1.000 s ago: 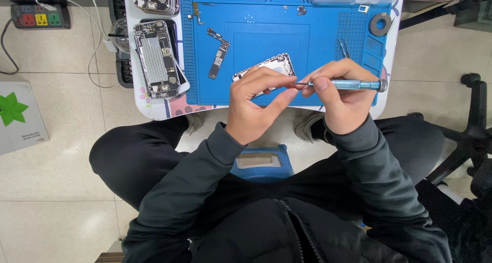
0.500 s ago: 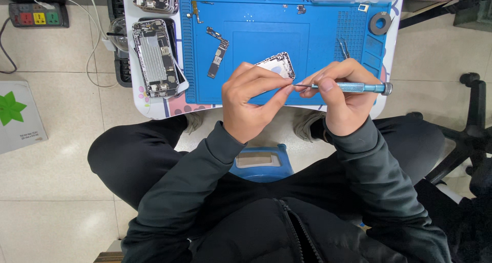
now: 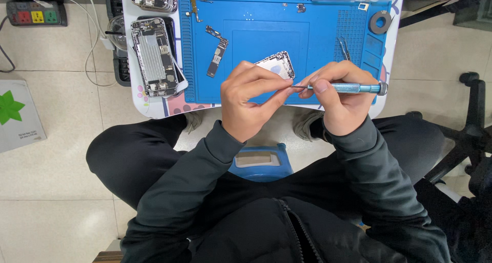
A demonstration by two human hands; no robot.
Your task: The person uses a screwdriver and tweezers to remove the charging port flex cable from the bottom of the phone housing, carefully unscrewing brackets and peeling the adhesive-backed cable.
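- A blue-handled precision screwdriver (image 3: 344, 88) is lying level above the near edge of the blue work mat (image 3: 256, 37), its thin shaft pointing toward 9 o'clock.
- The right hand (image 3: 341, 96) is wrapping around the screwdriver's handle, fingers curling over it and the thumb pressing on the grip near the shaft.
- The left hand (image 3: 251, 101) is sitting at 9 o'clock from the right hand, its thumb and forefinger pinching together at the screwdriver's tip; whether something tiny is held between them is too small to tell.
- A silver phone part (image 3: 277, 64) with a metal rim is lying on the mat just at 12 o'clock from the two hands' fingertips, partly hidden by the left hand's fingers.
- A narrow circuit board (image 3: 216, 53) is lying tilted on the mat at 10 o'clock from the left hand.
- A pair of tweezers (image 3: 343, 48) is resting on the mat at 12 o'clock from the right hand.
- An opened phone body (image 3: 154, 55) with its insides showing is lying on the white table (image 3: 154, 101), at 9 o'clock from the circuit board, just beside the mat's edge.
- A dark ring-shaped roll (image 3: 380, 21) is sitting at the mat's 2 o'clock corner.
- A power strip (image 3: 33, 14) is resting on the tiled floor at the far 9 o'clock side, with a white cable running from it.
- A black office chair (image 3: 469, 124) is standing at 3 o'clock from the person.
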